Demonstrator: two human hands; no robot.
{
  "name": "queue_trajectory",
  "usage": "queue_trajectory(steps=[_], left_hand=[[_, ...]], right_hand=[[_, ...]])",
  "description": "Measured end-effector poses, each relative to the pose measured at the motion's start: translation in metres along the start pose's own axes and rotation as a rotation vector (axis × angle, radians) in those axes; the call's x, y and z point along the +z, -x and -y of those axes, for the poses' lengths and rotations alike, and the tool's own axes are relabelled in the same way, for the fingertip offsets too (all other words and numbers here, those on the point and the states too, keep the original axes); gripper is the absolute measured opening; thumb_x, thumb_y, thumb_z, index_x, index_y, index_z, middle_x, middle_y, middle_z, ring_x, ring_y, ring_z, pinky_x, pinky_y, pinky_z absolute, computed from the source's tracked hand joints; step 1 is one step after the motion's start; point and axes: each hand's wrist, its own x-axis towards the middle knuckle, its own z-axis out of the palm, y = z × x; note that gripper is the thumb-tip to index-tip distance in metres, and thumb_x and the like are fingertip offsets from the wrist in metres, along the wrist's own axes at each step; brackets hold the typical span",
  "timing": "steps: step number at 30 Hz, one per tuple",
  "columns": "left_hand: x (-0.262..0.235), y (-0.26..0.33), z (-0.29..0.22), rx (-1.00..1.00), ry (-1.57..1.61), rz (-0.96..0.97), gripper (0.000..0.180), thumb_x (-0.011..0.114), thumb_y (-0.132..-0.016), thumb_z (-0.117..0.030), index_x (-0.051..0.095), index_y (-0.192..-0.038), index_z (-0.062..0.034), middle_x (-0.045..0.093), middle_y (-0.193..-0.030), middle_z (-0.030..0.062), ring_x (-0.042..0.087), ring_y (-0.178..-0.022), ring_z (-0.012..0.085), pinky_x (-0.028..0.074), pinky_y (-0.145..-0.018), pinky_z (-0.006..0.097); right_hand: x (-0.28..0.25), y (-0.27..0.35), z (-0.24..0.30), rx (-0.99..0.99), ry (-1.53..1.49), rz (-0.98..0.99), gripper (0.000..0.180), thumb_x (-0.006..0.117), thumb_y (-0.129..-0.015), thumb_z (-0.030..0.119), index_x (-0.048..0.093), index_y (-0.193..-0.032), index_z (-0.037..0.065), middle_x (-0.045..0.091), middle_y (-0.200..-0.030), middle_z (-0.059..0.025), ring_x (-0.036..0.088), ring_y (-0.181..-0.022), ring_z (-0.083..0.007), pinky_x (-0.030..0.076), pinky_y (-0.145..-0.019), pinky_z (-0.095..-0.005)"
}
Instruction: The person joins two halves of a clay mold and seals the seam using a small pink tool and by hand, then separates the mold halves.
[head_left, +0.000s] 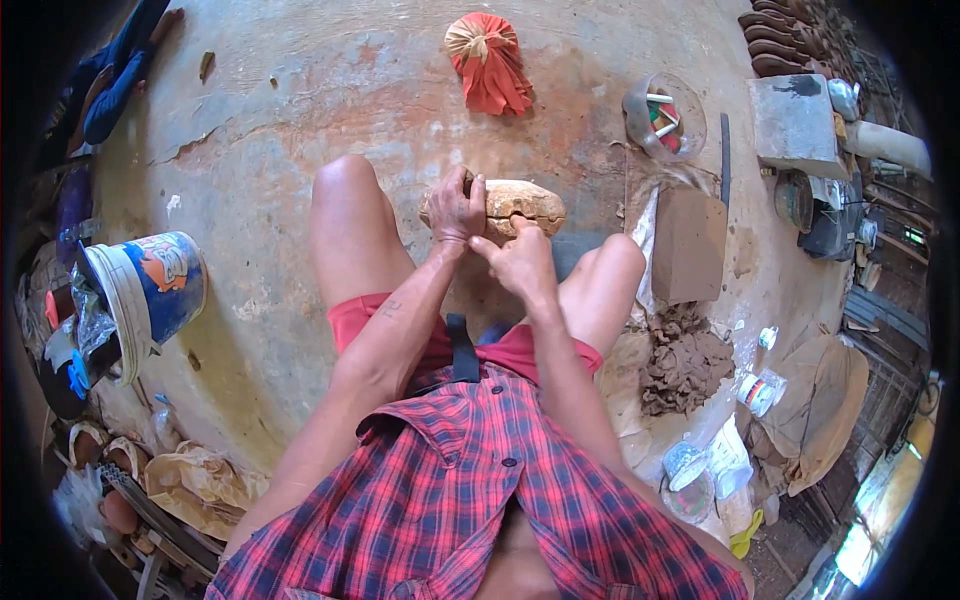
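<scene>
Item, clay lump [515, 203] on the floor [300, 150] between our knees: left hand [453, 208] clamped over its left end, right hand [520, 262] pinching its near edge; risk, we judge, of the cracked top splitting under hard pressing.

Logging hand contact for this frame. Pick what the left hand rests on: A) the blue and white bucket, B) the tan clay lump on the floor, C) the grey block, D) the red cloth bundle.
B: the left hand grips over the tan clay lump between the knees.
</scene>
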Motion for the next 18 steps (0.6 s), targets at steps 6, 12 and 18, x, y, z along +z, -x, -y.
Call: queue_trajectory(steps=[6, 12, 18], left_hand=[[-0.001, 0.000, -0.005, -0.015, 0.049, 0.041, 0.028, 0.066, -0.093, -0.031, 0.062, -0.085, -0.0045, 0.068, -0.083, 0.0222, 0.066, -0.081, 0.0456, 0.050, -0.074, 0.054], [-0.002, 0.001, 0.004, 0.017, 0.001, 0.015, 0.029, 0.067, -0.092, -0.033, 0.063, -0.085, -0.0052, 0.070, -0.084, 0.0209, 0.068, -0.083, 0.0442, 0.051, -0.075, 0.054], [0.000, 0.001, 0.007, 0.002, -0.010, 0.020, 0.027, 0.068, -0.091, -0.034, 0.064, -0.086, -0.0075, 0.069, -0.083, 0.0192, 0.068, -0.084, 0.0416, 0.050, -0.079, 0.054]], right_hand=[[-0.024, -0.017, 0.001, -0.059, 0.472, 0.207, 0.043, 0.083, -0.089, 0.031, 0.068, -0.102, -0.008, 0.070, -0.063, -0.0149, 0.072, -0.058, -0.0233, 0.055, -0.059, -0.0401], [-0.024, -0.014, 0.014, 0.002, 0.431, 0.217, 0.032, 0.078, -0.093, 0.022, 0.067, -0.094, -0.008, 0.070, -0.065, -0.0194, 0.074, -0.062, -0.0298, 0.056, -0.062, -0.0440], [-0.018, -0.013, 0.020, 0.027, 0.386, 0.197, 0.028, 0.073, -0.097, 0.020, 0.066, -0.094, -0.008, 0.070, -0.063, -0.0180, 0.072, -0.054, -0.0248, 0.056, -0.054, -0.0409]])
